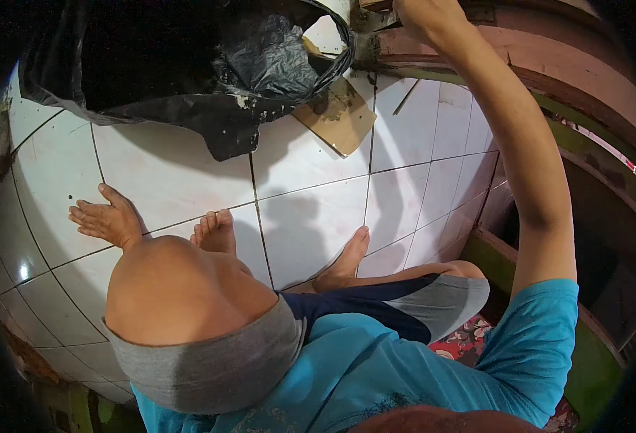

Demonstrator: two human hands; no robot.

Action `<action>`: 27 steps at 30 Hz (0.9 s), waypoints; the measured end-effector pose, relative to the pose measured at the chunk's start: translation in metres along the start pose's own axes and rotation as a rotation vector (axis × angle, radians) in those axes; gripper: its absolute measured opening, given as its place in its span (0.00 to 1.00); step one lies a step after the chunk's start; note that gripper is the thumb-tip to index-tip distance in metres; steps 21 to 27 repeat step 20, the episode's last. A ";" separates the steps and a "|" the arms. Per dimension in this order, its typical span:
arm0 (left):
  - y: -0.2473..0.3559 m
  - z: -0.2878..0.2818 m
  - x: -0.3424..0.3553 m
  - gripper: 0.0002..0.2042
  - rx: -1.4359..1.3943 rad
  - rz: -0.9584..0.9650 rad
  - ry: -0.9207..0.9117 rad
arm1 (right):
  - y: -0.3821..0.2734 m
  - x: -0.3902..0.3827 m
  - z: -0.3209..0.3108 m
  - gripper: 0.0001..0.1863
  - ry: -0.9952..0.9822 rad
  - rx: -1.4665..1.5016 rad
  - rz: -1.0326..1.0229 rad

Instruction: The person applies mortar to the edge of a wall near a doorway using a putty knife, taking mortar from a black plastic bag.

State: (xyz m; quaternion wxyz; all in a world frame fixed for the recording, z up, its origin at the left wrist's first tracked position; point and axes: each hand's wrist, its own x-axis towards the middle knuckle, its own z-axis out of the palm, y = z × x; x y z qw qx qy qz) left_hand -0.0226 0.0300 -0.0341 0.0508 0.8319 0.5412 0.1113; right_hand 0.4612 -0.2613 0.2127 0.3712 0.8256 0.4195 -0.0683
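My left hand (109,216) hangs beside my raised left knee, over the white tiled floor (181,162). Its fingers are stretched out and it holds nothing. My right arm reaches far forward, and my right hand (428,14) is at the brown wooden slats (441,47) at the top. The picture's upper edge cuts off its fingers, so their grip is hidden. Next to that hand, at the end of a slat, is a small greyish flat piece (378,19) that I cannot make out. A large black plastic sheet or bag (166,72) spreads across the far left.
A stained piece of brown cardboard (340,119) lies on the tiles, partly beneath the black plastic. To its right is a thin dark stick (406,97). Wooden slats and green boards (502,256) run down the right side. My bare feet (343,261) rest on the floor.
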 end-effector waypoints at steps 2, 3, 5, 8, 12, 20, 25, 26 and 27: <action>0.001 0.000 0.000 0.40 -0.001 -0.003 0.001 | 0.004 -0.004 0.000 0.11 0.056 0.011 -0.015; 0.003 0.001 0.000 0.40 -0.010 0.001 0.003 | 0.009 -0.009 -0.001 0.11 0.110 0.019 -0.026; 0.004 0.001 0.000 0.40 -0.018 0.004 0.006 | 0.013 -0.013 -0.004 0.11 0.124 0.041 -0.034; 0.003 0.000 0.000 0.40 -0.011 -0.007 -0.003 | 0.012 -0.017 -0.013 0.11 0.102 0.064 -0.035; 0.002 0.000 0.001 0.40 -0.004 -0.007 0.003 | 0.019 -0.017 -0.018 0.11 0.080 -0.016 -0.074; -0.001 0.005 0.000 0.42 0.000 -0.002 -0.026 | 0.029 -0.013 -0.054 0.13 -0.288 -0.043 0.146; -0.001 0.005 0.000 0.42 0.000 -0.002 -0.026 | 0.029 -0.013 -0.054 0.13 -0.288 -0.043 0.146; -0.001 0.005 0.000 0.42 0.000 -0.002 -0.026 | 0.029 -0.013 -0.054 0.13 -0.288 -0.043 0.146; -0.001 0.005 0.000 0.42 0.000 -0.002 -0.026 | 0.029 -0.013 -0.054 0.13 -0.288 -0.043 0.146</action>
